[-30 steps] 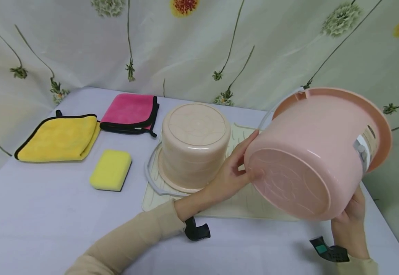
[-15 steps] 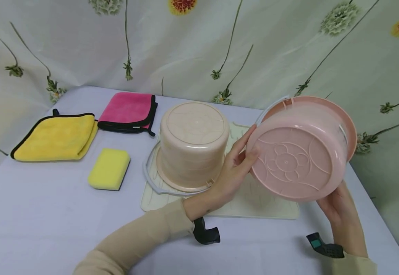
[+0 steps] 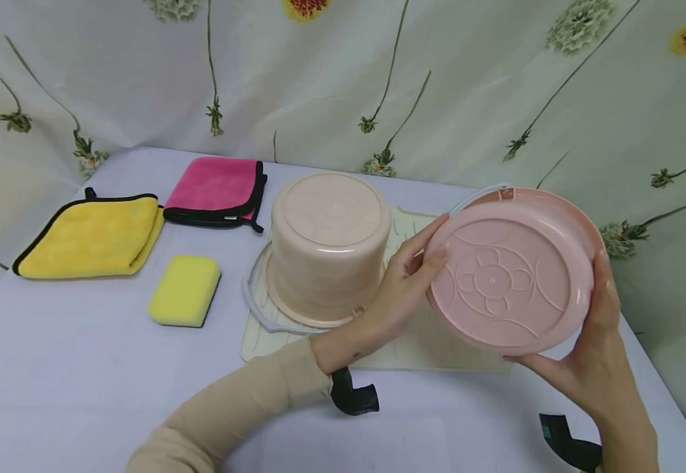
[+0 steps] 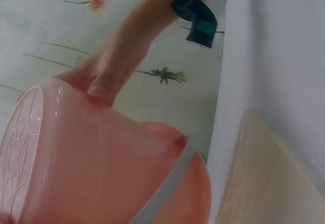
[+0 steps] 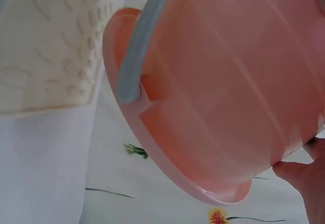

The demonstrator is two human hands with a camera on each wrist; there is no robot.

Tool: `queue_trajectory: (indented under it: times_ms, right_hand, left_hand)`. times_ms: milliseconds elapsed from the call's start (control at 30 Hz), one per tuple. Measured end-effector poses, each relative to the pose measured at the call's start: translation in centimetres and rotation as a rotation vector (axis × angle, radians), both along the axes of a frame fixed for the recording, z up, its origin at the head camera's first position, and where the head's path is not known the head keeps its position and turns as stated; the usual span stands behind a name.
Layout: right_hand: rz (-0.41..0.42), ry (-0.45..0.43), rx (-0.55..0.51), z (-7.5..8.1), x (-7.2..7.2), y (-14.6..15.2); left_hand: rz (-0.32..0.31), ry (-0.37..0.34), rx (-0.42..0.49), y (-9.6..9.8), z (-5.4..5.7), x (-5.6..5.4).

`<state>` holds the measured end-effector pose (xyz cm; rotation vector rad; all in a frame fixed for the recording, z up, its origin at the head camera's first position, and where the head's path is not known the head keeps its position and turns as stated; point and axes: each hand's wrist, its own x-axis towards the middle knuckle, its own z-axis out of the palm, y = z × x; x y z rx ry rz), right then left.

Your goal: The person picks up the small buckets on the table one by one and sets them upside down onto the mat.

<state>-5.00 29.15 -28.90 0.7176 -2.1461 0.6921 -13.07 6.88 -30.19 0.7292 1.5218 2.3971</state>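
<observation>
Both hands hold a pink plastic bucket [image 3: 503, 282] in the air at the right of the head view, its flower-embossed bottom facing the camera. My left hand [image 3: 399, 289] grips its left side by the bottom edge. On the lower right, my right hand [image 3: 591, 355] spans the bucket, thumb under the bottom rim and fingers up the right side. The grey handle [image 5: 139, 51] hangs by the rim in the right wrist view. Beside the left forearm, a cream bucket [image 3: 328, 263] stands upside down on a cream ribbed mat [image 3: 437, 348], its grey handle [image 3: 254, 305] lying around it.
On the white-covered table lie a folded yellow cloth [image 3: 89, 236], a folded pink cloth [image 3: 213, 190] and a yellow sponge [image 3: 183, 289], all left of the cream bucket. A flower-printed curtain [image 3: 319, 85] hangs behind the table.
The pink bucket has turned so its bottom faces the camera more squarely, and its rim has swung left and down. My right hand has shifted its hold up the right side.
</observation>
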Motion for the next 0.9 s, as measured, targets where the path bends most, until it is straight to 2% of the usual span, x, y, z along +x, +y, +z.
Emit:
queue_trajectory:
  times_ms: [67,167,233,300,367,433,467,533,600,667,733,900]
  right_hand:
    - [0.028,0.004,-0.002,-0.3,-0.6,-0.6]
    - [0.058,-0.011,-0.080,-1.5,-1.2,0.1]
    - [0.098,-0.065,-0.146,-2.3,-1.4,1.0]
    - [0.169,-0.171,-0.260,-3.0,-1.7,1.8]
    - [0.228,-0.298,-0.385,-3.5,-2.0,2.3]
    - [0.271,-0.402,-0.490,-3.8,-2.5,2.5]
    - [0.266,-0.447,-0.515,-4.0,-2.7,2.4]
    - [0.227,-0.507,-0.516,-4.0,-3.2,2.1]
    - [0.172,-0.528,-0.463,-3.9,-3.9,1.8]
    - [0.137,-0.538,-0.419,-3.8,-4.6,1.6]
    - [0.138,-0.539,-0.403,-3.8,-5.3,1.5]
    - [0.184,-0.549,-0.414,-4.1,-6.3,1.9]
  left_hand:
    - [-0.003,-0.014,0.004,-0.1,0.1,0.0]
    - [-0.023,-0.023,0.002,-0.3,0.0,0.3]
    - [-0.061,0.003,0.039,-0.2,-0.3,0.6]
    - [-0.079,0.055,0.048,-0.1,-0.8,0.9]
    - [-0.071,0.113,0.044,0.1,-1.2,1.0]
    - [-0.020,0.166,-0.026,0.1,-1.7,0.9]
    - [0.011,0.179,-0.074,0.1,-1.9,0.8]
    - [0.065,0.202,-0.167,-0.1,-2.3,0.4]
    - [0.105,0.217,-0.236,-0.3,-2.6,0.0]
    - [0.126,0.212,-0.266,-0.4,-2.9,-0.3]
    - [0.151,0.221,-0.292,-0.5,-3.0,-0.7]
    - [0.145,0.215,-0.302,-0.3,-3.3,-1.1]
